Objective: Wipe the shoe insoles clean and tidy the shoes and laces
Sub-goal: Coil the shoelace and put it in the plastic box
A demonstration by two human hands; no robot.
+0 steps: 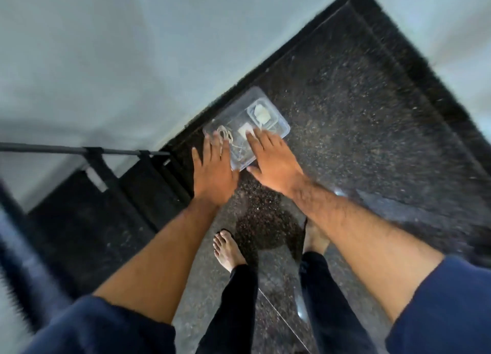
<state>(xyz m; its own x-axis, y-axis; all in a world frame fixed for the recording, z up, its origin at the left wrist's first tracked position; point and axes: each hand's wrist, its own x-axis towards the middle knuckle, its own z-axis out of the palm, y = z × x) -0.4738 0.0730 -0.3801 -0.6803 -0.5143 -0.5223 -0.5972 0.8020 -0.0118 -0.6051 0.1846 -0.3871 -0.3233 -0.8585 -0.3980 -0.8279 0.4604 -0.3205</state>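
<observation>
The clear box (pixel 247 126) lies just beyond both hands, its long axis running near-left to far-right; left hand (pixel 212 167) and right hand (pixel 273 159) reach, fingers straight, equally near.

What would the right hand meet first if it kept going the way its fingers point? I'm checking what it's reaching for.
Probably the clear plastic box on the dark floor; the right hand already overlaps its near edge, though blur hides contact.
</observation>
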